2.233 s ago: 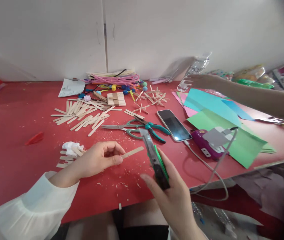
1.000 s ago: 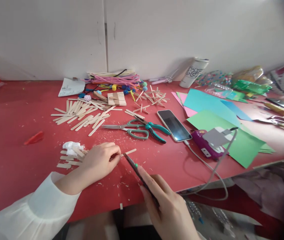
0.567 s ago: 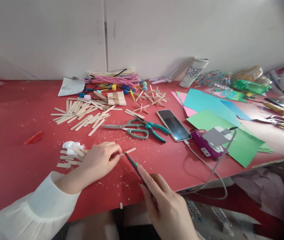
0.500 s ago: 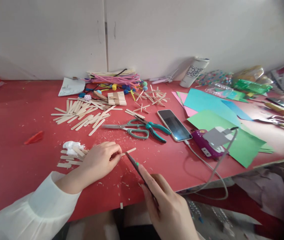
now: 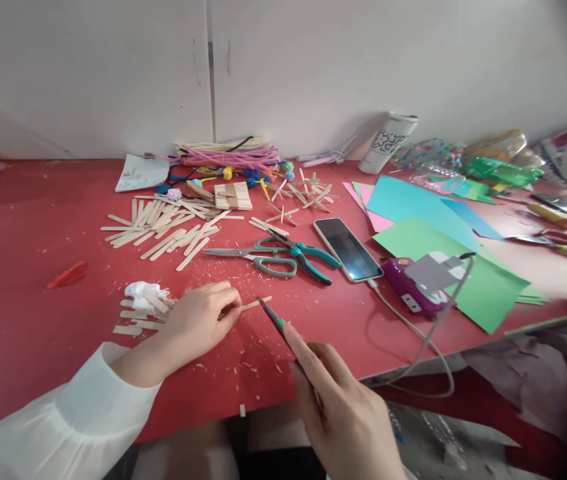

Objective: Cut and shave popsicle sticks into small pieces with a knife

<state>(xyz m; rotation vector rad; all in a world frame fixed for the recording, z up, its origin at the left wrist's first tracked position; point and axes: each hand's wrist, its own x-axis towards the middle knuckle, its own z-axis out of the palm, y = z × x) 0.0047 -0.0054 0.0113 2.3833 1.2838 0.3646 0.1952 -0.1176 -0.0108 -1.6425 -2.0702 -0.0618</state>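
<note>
My left hand (image 5: pixel 203 317) is closed on one end of a thin wooden craft stick (image 5: pixel 257 303), pressing it against the red table. In my right hand (image 5: pixel 340 390) is a craft knife (image 5: pixel 279 324) with a dark blade and a small green part under my index finger. The blade's tip lies at the stick's free end; whether it touches cannot be made out. Pale wood shavings (image 5: pixel 248 351) are scattered around both hands. Beside my left wrist lie several short stick pieces (image 5: pixel 136 320) and a white crumpled wad (image 5: pixel 144 294).
Beyond my hands lie scissors (image 5: pixel 273 267), teal-handled pliers (image 5: pixel 316 253) and a heap of craft sticks (image 5: pixel 163 227). A phone (image 5: pixel 348 248) on a cable rests near a purple box-shaped object (image 5: pixel 410 287). Coloured paper sheets (image 5: pixel 458 280) and a white tumbler (image 5: pixel 388 145) are at the right.
My right hand and the knife have shifted slightly right, the blade sliding along toward the stick's free end. My left hand stays nearly in place on the stick.
</note>
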